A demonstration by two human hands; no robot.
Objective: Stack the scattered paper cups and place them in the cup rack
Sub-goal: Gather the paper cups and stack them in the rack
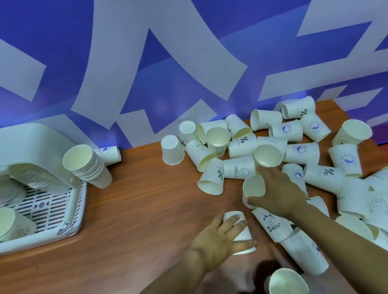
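Several white printed paper cups (pixel 299 152) lie scattered over the right half of the brown table, most on their sides. My left hand (pixel 219 241) grips an upside-down cup (pixel 243 236) near the table's front middle. My right hand (pixel 278 190) reaches into the pile and holds a cup (pixel 253 186) with its mouth facing me. A white cup rack (pixel 52 211) stands at the left and holds stacks of cups. One stack (pixel 87 166) leans at its right corner.
A blue wall with white shapes (pixel 171 48) runs behind the table. One cup (pixel 109 154) lies against the wall beside the rack. Another cup (pixel 287 287) lies at the front edge near me. Bare table top (pixel 134 208) spans between rack and pile.
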